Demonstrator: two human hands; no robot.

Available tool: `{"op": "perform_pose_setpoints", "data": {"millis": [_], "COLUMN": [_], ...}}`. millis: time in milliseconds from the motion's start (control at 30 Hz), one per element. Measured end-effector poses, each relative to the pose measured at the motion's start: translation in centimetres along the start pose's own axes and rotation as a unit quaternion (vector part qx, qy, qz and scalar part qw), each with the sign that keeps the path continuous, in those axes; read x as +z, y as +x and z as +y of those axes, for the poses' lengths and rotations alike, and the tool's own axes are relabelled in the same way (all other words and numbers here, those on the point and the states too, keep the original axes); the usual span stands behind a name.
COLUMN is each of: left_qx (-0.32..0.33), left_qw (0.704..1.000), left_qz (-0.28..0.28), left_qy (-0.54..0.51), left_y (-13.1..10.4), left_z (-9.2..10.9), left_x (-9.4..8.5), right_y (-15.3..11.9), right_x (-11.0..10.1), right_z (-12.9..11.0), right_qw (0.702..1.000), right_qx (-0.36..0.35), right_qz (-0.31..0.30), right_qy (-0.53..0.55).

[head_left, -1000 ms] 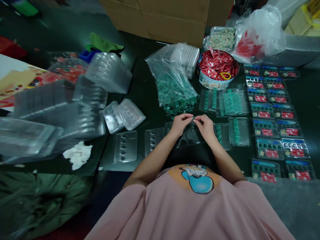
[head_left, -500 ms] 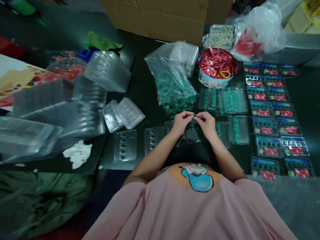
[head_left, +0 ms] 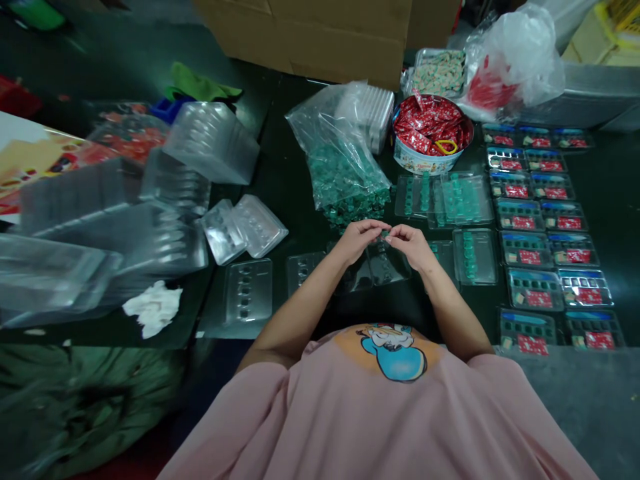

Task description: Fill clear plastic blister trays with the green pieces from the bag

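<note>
My left hand (head_left: 357, 241) and my right hand (head_left: 411, 247) meet fingertip to fingertip over a clear plastic tray (head_left: 383, 265). Pinched between them is a small green plastic piece (head_left: 385, 234), mostly hidden by the fingers. Whether it touches the tray below, I cannot tell. Just beyond my left hand, a clear bag (head_left: 320, 120) spills a heap of similar green pieces (head_left: 353, 203). To the right of my right hand lies a tray with a column of green pieces (head_left: 469, 257); more filled trays (head_left: 460, 197) overlap behind it.
Rows of packed trays (head_left: 523, 250) with red packets stand at right. A round tin (head_left: 427, 157) of red packets is at the back, before a cardboard box (head_left: 320, 37). Stacked clear trays (head_left: 113, 230) and a crumpled white tissue (head_left: 154, 308) lie left; single trays (head_left: 249, 290) lie nearer.
Both hands stay together, with the fingertips slightly lower and the left fingers more extended over the piece. The whole view has shifted slightly.
</note>
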State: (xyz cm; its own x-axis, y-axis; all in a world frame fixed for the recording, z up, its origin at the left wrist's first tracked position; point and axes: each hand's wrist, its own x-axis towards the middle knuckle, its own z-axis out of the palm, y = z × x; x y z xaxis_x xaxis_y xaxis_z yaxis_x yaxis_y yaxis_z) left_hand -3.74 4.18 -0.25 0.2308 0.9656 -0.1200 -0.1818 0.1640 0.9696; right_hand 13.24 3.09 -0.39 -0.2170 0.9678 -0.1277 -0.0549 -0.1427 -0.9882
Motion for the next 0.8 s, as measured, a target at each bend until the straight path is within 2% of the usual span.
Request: {"op": "perform_pose_setpoints", "data": {"millis": [167,400,567,667,800], "left_qx": [-0.022,-0.016,0.028,0.027,0.012], "left_qw": [0.999,0.996,0.996,0.994,0.995], "left_qz": [-0.033,-0.068,-0.028,-0.007,-0.015], "left_qy": [-0.032,-0.058,-0.078,-0.107,-0.101], "left_y": [0.5,0.8,1.0,1.2,1.3], "left_z": [0.3,0.4,0.1,0.1,0.5], "left_x": [-0.3,-0.4,0.4,0.8,0.7], "right_y": [-0.2,-0.1,0.1,0.1,0.2], "right_x": [0.3,0.7,1.5,2.0,2.1], "right_z": [-0.2,-0.6,-0.4,-0.2,0.2], "right_qw": [0.994,0.988,0.986,0.988,0.99], "right_qx": [0.046,0.09,0.052,0.016,-0.033], "right_qz": [0.008,0.012,0.055,0.072,0.095], "right_qy": [0.096,0.125,0.146,0.136,0.096]}}
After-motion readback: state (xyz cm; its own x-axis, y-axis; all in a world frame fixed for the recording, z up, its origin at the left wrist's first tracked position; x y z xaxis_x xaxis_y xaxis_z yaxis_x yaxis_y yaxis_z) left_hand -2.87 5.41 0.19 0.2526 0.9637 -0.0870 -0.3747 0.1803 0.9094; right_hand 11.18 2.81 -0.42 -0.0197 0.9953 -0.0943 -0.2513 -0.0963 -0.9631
